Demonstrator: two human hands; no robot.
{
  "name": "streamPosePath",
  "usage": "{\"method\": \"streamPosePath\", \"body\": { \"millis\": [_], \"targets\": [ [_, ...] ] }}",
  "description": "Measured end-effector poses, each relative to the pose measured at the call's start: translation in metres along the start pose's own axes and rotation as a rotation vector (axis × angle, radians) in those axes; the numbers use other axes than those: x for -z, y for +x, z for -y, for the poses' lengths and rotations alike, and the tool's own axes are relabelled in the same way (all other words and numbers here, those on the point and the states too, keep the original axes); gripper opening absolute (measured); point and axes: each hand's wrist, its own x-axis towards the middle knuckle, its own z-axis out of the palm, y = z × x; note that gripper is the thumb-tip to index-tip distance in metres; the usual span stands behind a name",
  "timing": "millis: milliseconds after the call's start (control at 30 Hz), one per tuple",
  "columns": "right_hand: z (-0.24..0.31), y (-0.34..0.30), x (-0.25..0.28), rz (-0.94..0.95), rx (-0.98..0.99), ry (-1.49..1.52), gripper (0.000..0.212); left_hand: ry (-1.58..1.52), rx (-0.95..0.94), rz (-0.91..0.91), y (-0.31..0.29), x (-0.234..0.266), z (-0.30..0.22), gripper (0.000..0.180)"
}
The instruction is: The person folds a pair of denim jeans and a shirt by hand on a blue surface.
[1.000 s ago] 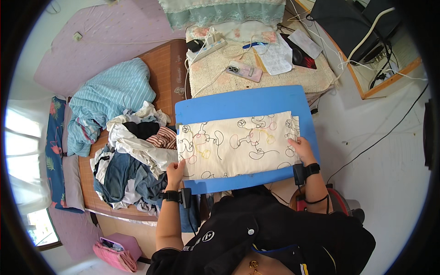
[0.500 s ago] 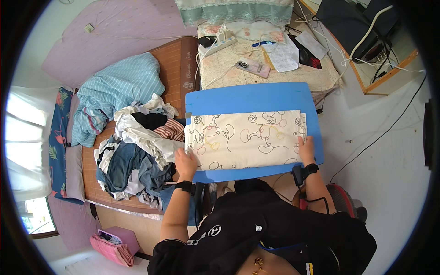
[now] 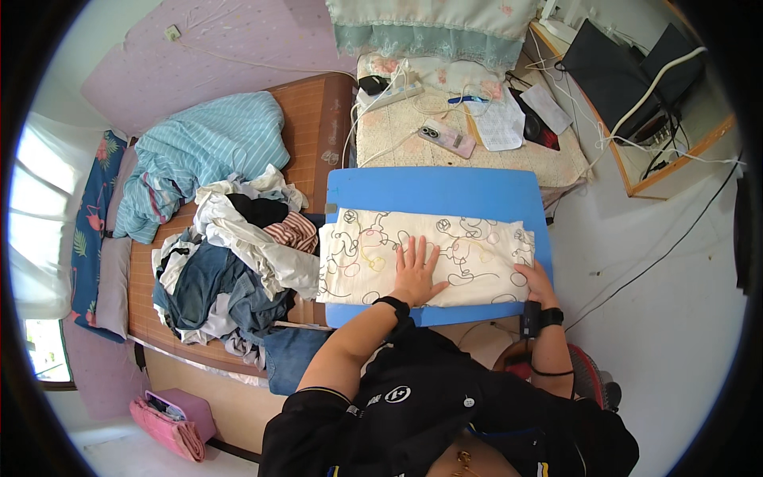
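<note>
A cream cloth (image 3: 469, 280) with looping black, yellow and pink line drawings lies folded into a long rectangle on a blue tabletop (image 3: 437, 187). My left hand (image 3: 417, 274) rests flat on the middle of the cloth, its fingers spread. At the cloth's right end is my right hand (image 3: 538, 282), thumb over the top and fingers round the edge, partly hidden. Folded layers show as steps at both short ends of the cloth.
Left of the tabletop, a heap of clothes (image 3: 258, 246) and a blue striped quilt (image 3: 211, 143) lie on a brown mat (image 3: 306, 107). Beyond it, a phone (image 3: 447, 139), papers (image 3: 499, 123) and a power strip (image 3: 395, 94) sit on a patterned cover. Cables hang at the right.
My left hand has gone from the cloth's left edge to its middle and now lies flat. My right hand stays at the right end. The view has shifted a little.
</note>
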Motion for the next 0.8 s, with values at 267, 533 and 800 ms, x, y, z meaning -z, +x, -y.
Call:
{"method": "streamPosePath", "body": {
  "millis": [267,533,800],
  "targets": [
    [0.071,-0.035,-0.024,-0.014,0.171,0.122,0.049,-0.109,-0.143,0.175,0.049,0.012,-0.018,0.088],
    [0.112,-0.032,-0.137,0.214,0.398,-0.172,0.049,-1.593,0.336,0.128,-0.01,0.042,0.055,0.04],
    [-0.005,0.015,-0.291,0.528,0.286,-0.488,0.066,-2.069,0.734,-0.134,-0.091,0.056,0.127,0.07]
  ]
}}
